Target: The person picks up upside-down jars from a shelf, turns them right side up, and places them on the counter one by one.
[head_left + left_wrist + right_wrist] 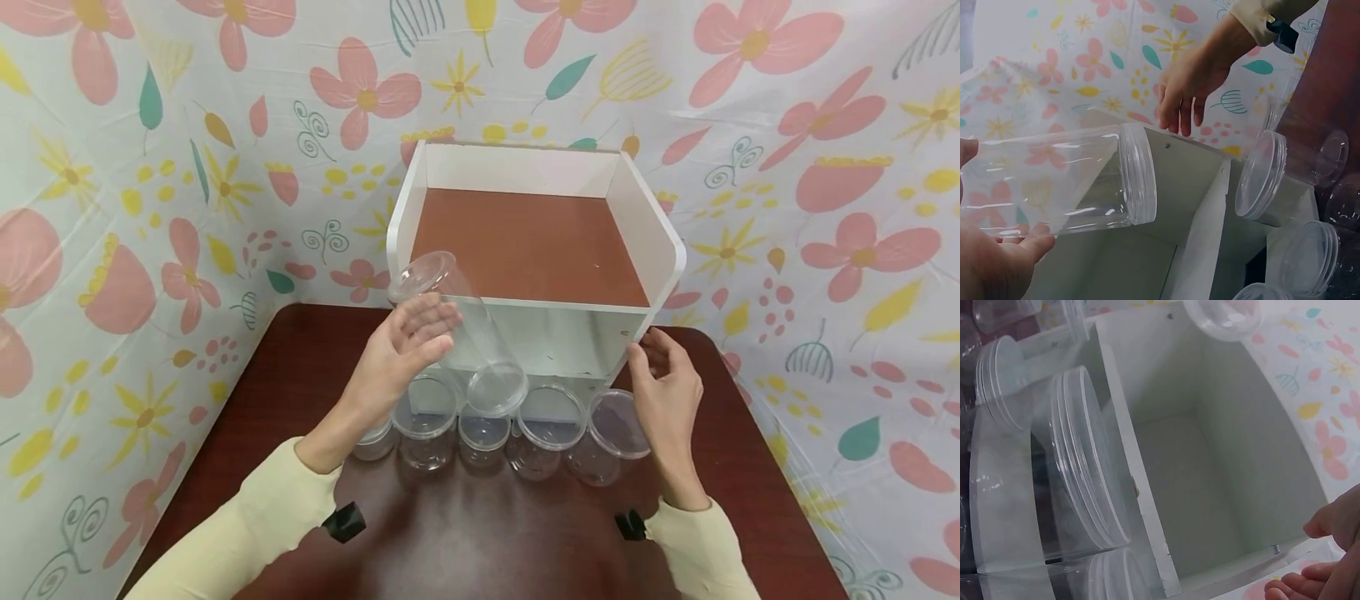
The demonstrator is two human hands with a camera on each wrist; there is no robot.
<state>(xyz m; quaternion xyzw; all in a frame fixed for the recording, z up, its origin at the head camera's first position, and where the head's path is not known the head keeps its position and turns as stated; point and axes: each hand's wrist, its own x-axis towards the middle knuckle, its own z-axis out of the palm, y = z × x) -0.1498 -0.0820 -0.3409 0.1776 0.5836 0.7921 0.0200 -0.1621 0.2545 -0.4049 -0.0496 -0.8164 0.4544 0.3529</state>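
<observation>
A clear plastic jar (480,333) hangs tilted before the left part of a small white cabinet (525,305). My left hand (401,346) grips it, and the left wrist view shows thumb and fingers on opposite sides of the jar (1066,181) with its ridged lid end pointing away. At the cabinet's right side panel is my right hand (667,379), fingers relaxed, thumb tip right at the front edge. It holds no jar. In the right wrist view this hand (1329,556) shows beside the cabinet's open compartment (1185,481).
Several clear lidded jars, among them a wide one (551,421) and a tilted-looking one (615,425), stand in a row along the cabinet's front on the dark red table (487,542). The cabinet has a brown top board (525,242). Flower-patterned cloth (360,100) hangs behind and beside.
</observation>
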